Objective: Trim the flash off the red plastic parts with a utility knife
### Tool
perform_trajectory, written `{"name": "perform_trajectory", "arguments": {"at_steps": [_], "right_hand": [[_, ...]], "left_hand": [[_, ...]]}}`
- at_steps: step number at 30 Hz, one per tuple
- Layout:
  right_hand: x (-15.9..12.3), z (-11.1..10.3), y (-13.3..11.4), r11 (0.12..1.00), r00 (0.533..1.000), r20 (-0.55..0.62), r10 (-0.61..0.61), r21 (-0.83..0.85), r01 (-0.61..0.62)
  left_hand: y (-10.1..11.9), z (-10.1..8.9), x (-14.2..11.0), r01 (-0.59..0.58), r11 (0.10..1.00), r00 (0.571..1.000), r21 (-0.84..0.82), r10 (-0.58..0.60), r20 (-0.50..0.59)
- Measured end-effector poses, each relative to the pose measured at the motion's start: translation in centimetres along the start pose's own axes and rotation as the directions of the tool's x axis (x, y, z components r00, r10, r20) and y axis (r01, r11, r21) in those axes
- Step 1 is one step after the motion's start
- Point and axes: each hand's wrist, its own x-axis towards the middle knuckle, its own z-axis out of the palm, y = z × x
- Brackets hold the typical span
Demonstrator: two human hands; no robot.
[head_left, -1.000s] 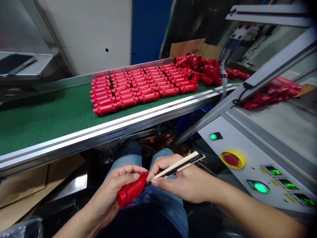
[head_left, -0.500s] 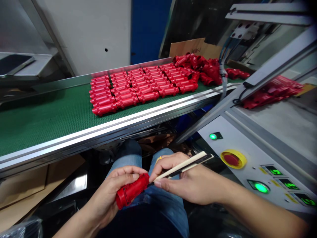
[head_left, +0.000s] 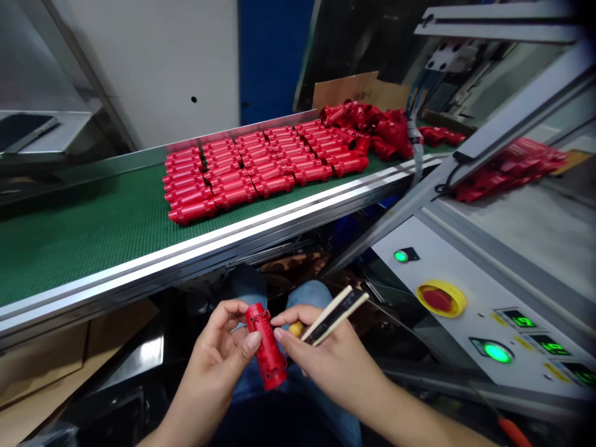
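Observation:
Over my lap, my left hand pinches a red plastic tube part between thumb and fingers, holding it nearly upright. My right hand touches the same part with its fingertips and grips a slim beige and black blade tool that points up and to the right. A small yellow thing shows between the right fingers. Rows of the same red parts lie on the green conveyor belt in front of me.
A loose heap of red parts sits at the belt's far right, more red parts behind the machine guard. A control panel to my right carries a red emergency stop button, green lamps and number displays. Cardboard lies under the belt.
The red part has been turned from lying sideways to nearly upright and lifted a little. The blade tip has come away from the part, and the tool now points more steeply upward.

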Motion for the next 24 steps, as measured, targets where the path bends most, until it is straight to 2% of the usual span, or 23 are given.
{"name": "perform_trajectory", "arguments": {"at_steps": [7, 17, 24], "right_hand": [[1.4, 0.1, -1.0, 0.998, 0.998, -0.009, 0.061, 0.007, -0.060], [1.8, 0.5, -1.7, 0.994, 0.997, 0.001, 0.082, -0.076, -0.082], [1.9, 0.4, -1.0, 0.990, 0.995, 0.003, 0.099, -0.100, -0.099]], "left_hand": [[-0.4, 0.2, -0.2, -0.032, 0.999, 0.999, 0.043, 0.032, 0.017], [-0.5, 0.8, -0.5, -0.108, 0.985, 0.991, 0.138, 0.118, -0.068], [-0.5, 0.5, -0.3, -0.086, 0.991, 0.996, 0.103, 0.089, -0.023]]}}
